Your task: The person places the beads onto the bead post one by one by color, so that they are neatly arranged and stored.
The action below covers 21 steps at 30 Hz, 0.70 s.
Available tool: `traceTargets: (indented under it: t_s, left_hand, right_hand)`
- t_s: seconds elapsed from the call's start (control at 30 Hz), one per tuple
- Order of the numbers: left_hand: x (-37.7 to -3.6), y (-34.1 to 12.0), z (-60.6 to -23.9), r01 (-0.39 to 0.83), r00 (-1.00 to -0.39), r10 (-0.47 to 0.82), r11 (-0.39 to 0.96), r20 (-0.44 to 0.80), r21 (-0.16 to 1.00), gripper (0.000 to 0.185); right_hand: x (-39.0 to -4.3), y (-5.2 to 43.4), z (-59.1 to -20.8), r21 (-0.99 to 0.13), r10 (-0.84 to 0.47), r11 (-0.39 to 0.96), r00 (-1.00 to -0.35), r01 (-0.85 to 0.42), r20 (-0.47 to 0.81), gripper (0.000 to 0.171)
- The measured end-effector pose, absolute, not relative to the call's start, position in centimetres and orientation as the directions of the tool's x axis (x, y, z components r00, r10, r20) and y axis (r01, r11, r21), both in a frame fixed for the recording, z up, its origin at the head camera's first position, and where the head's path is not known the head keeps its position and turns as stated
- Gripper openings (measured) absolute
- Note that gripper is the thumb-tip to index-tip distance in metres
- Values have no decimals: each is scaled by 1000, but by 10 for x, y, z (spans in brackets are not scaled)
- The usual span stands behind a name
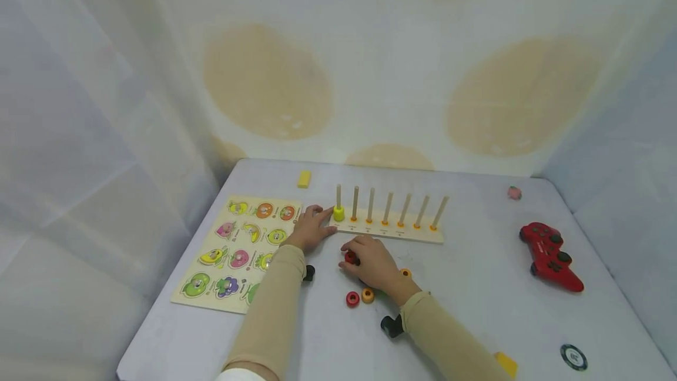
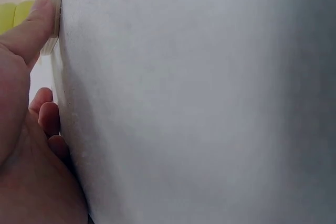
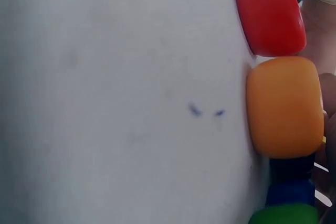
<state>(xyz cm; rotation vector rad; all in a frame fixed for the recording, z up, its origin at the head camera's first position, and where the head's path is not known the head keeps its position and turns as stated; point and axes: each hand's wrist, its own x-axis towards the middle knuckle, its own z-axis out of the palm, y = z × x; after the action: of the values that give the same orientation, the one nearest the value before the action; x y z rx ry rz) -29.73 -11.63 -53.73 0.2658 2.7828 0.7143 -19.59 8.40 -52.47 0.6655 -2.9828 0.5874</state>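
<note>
My left hand (image 1: 312,229) holds the left end of a wooden peg board (image 1: 391,231), thumb at its front edge and index finger near the yellow beads (image 1: 339,214) on the leftmost peg. In the left wrist view, the thumb (image 2: 38,22) lies against the side of the board (image 2: 55,9). Just in front of the board, my right hand (image 1: 375,264) has its fingers curled round a red bead (image 1: 351,257). Close to this hand lie another red bead (image 1: 352,299) and an orange bead (image 1: 367,295). The right wrist view also shows blue (image 3: 290,192) and green (image 3: 286,214) beads, partly hidden.
A fruit puzzle board (image 1: 233,263) lies to the left, partly under the left forearm. Behind it is a yellow block (image 1: 304,179). On the right are a red game controller (image 1: 551,256), a small pink piece (image 1: 514,193), a round chip (image 1: 573,357) and another yellow block (image 1: 506,363).
</note>
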Motion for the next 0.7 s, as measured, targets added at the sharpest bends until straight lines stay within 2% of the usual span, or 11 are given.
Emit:
traceTargets:
  t_s: [0.2, 0.37, 0.6, 0.7]
  left_hand:
    - [-293, -119, -534, 116, -949, 242, 863, -201, 492, 66]
    - [-291, -120, -533, 103, -949, 235, 862, -211, 496, 66]
    - [-296, -118, -536, 103, -946, 237, 868, -222, 485, 66]
    - [-298, -116, -535, 100, -944, 243, 857, -225, 506, 67]
  right_hand:
    - [-196, 86, -525, -336, -422, 837, -901, -431, 105, 30]
    - [-203, 91, -518, -355, -381, 836, -908, -418, 172, 34]
    - [-234, 105, -461, -400, -210, 842, -902, -363, 377, 37]
    - [-249, 109, -435, -407, -164, 849, -901, -336, 400, 35]
